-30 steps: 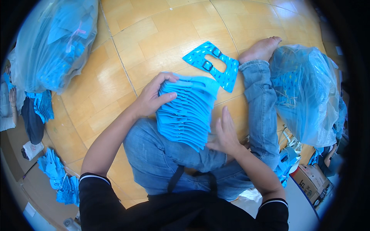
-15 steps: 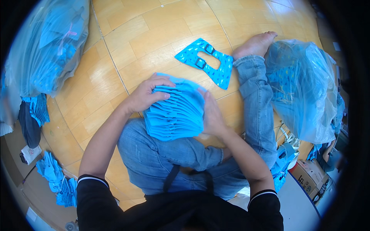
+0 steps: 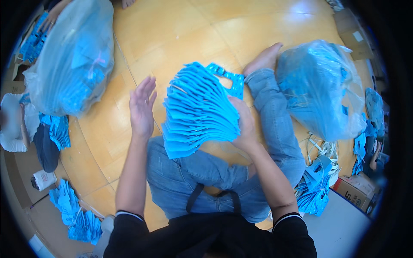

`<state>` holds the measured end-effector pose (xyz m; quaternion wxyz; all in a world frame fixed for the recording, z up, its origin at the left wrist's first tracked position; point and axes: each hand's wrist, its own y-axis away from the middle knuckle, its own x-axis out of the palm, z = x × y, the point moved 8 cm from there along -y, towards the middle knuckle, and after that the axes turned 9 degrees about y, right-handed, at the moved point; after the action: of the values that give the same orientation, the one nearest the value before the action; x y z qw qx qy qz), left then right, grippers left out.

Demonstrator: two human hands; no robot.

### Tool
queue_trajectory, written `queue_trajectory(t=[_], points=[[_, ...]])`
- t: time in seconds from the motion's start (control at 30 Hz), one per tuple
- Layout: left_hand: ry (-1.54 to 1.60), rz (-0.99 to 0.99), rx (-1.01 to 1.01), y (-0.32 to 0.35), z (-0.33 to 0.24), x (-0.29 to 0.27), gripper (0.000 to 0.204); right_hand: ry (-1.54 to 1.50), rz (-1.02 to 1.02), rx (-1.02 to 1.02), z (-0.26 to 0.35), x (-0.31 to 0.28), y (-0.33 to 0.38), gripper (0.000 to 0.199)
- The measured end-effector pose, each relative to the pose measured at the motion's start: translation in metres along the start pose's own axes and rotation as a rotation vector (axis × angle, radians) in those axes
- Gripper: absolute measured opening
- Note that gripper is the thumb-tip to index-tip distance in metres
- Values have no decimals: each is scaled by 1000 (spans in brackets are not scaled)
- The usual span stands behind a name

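Way in from the left edge of the floor (image 3: 97,139), just clamping a fanned blue stack (image 3: 195,109) by its side in the right grip (image 3: 246,122), floating the left grip (image 3: 143,111) spread apart beside it.

From where I'm standing, the right hand's (image 3: 246,124) fingers are mostly lost behind the blue stack (image 3: 198,114), which also hides part of the patterned piece (image 3: 238,87). Upper left of the frame, a co-worker's hand (image 3: 52,18) shows, most of them cut off. Cloudy bag (image 3: 320,81) at right kinda blurs its contents.

1 held stack (image 3: 198,114), 2 bulging bags (image 3: 337,114)
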<state>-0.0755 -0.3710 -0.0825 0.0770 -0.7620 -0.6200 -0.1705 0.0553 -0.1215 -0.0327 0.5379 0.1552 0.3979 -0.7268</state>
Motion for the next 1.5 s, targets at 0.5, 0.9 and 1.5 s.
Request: queue_trajectory(t=[0.5,0.9,1.5], points=[[174,200,314,156,-59,162,102,134,-420,-167,101,-222,-13,70],[-597,830,705,120,-213,259,133,153,-278,-351,143,-280,11,73],[-559,912,717,135,-187,263,127,166,-181,-328,122,-275,38,88]])
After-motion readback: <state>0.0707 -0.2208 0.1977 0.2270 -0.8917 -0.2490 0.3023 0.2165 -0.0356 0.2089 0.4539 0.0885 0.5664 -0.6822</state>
